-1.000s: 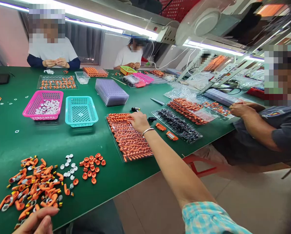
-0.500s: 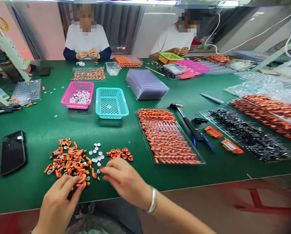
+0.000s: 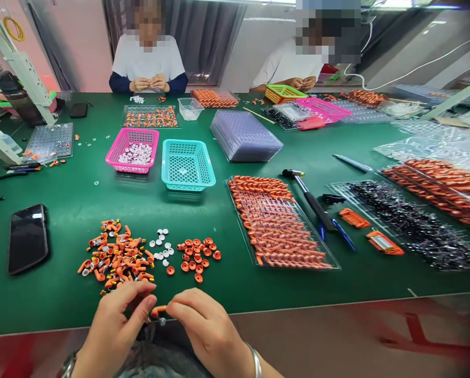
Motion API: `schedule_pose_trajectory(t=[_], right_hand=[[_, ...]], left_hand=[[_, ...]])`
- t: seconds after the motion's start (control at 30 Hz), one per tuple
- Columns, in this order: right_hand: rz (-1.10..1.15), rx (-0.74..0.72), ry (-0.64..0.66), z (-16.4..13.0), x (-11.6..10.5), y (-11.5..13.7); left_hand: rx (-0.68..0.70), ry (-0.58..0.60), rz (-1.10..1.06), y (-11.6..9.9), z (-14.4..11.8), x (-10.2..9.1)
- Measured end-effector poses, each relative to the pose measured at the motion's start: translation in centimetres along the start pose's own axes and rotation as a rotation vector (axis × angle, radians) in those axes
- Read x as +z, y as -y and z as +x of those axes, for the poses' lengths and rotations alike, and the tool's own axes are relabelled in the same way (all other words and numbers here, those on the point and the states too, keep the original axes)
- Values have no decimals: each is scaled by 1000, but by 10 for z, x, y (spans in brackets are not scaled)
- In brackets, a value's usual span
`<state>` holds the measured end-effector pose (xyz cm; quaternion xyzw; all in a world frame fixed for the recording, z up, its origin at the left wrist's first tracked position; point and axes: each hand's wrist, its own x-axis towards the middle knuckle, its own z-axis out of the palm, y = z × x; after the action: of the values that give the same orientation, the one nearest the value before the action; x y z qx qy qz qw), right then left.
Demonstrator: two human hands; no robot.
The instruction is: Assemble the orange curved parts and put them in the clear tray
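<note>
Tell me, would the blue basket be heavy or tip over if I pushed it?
Probably light: the blue basket is thin plastic mesh, full of holes, and looks nearly empty. It would likely slide rather than tip, since it sits low and wide on the flat green table. Its thin walls may flex a little when squeezed.

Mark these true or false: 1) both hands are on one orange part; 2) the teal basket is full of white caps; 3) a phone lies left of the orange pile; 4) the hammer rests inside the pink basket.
1) True: left hand and right hand pinch one small orange part between them at the table edge.
2) False: the teal basket looks nearly empty; the white caps sit in the pink basket.
3) True: the black phone lies left of the orange pile.
4) False: the hammer lies on the green table, beside the tray of orange parts.
</note>
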<state>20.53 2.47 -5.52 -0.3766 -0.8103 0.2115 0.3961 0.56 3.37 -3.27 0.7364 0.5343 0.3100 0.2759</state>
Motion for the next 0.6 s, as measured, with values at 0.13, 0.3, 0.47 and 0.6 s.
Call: schedule_pose_trajectory(t=[0.13,0.3,0.47,0.6], right_hand=[[-110,-22,28,-4,16,-8],[-10,-15,-39,-10,15,-15],[239,-107,170,-45,27,-19],[282,217,522,-47,74,-27]], left_hand=[[80,-51,38,2,2,17],[130,-85,27,7,-18,12],[254,-231,108,25,-56,-9],[279,-309,172,40,-67,-17]])
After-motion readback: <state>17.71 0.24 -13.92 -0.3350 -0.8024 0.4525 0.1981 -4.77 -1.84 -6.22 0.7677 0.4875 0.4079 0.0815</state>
